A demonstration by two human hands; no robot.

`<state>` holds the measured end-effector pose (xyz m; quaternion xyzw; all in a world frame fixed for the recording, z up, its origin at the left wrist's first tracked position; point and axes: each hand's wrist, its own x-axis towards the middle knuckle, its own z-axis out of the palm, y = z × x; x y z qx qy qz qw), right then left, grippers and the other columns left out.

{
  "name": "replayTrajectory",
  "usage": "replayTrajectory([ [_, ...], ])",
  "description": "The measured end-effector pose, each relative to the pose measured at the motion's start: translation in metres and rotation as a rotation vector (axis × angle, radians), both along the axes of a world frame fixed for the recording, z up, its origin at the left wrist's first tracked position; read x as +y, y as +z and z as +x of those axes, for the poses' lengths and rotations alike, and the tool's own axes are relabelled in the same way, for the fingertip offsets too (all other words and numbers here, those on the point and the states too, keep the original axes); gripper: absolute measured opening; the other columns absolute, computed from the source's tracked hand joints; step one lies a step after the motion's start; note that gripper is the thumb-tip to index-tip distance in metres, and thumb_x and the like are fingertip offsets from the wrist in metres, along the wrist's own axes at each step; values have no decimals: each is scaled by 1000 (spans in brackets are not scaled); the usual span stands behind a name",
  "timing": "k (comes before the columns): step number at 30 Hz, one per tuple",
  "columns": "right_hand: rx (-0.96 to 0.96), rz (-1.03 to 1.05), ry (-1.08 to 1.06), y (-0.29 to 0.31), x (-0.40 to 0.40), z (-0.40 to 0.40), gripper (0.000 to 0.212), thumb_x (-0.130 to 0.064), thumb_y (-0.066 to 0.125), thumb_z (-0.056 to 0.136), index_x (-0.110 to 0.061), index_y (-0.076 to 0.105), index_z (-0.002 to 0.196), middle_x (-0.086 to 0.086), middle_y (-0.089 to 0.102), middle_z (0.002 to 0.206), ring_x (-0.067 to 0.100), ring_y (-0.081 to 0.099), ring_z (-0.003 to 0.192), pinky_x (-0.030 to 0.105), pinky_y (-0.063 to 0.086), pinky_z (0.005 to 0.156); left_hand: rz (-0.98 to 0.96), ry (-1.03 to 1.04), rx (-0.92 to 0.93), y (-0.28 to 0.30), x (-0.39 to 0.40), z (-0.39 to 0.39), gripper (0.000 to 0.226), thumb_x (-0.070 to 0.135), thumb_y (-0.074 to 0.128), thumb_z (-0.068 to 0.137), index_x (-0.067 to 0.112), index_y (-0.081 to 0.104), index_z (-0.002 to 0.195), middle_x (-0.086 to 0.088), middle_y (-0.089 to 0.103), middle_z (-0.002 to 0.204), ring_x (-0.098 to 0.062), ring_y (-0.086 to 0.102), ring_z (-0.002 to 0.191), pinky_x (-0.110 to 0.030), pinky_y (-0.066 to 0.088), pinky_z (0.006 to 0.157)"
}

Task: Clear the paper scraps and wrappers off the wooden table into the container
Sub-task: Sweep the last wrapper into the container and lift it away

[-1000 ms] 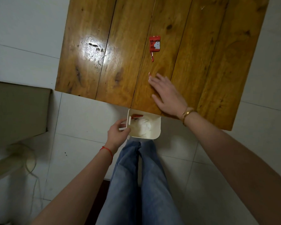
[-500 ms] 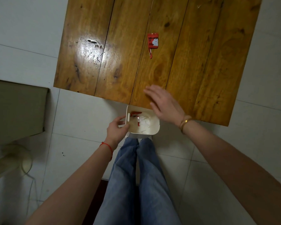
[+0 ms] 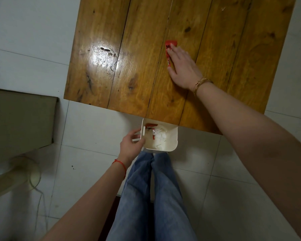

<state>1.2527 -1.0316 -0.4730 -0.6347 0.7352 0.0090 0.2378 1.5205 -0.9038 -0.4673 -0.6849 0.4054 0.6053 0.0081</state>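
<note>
A red wrapper [image 3: 170, 45] lies on the wooden table [image 3: 139, 58] near its middle. My right hand [image 3: 182, 68] lies flat on the table with fingers spread, its fingertips touching and partly covering the wrapper. My left hand [image 3: 131, 146] grips the left handle of a small white container [image 3: 172, 141], held just below the table's near edge. Inside the container lie white paper scraps [image 3: 159, 141] and red wrapper pieces [image 3: 150, 126]. A tiny white scrap [image 3: 222, 9] sits near the table's far right.
White tiled floor surrounds the table. A beige box-like object [image 3: 21, 119] stands at the left, with a pale fan base [image 3: 16, 176] and cord below it. My legs in blue jeans [image 3: 151, 197] are under the container.
My right hand has moved from the table's near edge above the container forward to the red wrapper. The container stayed by the edge in my left hand.
</note>
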Motion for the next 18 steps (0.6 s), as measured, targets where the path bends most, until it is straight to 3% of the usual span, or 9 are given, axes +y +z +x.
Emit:
replayTrajectory([
  [7,-86,-51,92,4,70,36,55,-30,38,100,-16,23,151,6,19,160,21,9,149,35,1,121,10,0,-21,6,-1,-1,44,15,63,85,22,59,128,-4,64,107,-24,62,102,-50,55,94],
  [18,-242,27,275,13,208,94,48,-28,42,98,-13,41,143,6,42,147,22,22,145,43,10,122,8,2,-42,30,13,2,44,14,63,85,19,60,128,-14,64,119,-30,62,109,-50,53,96],
])
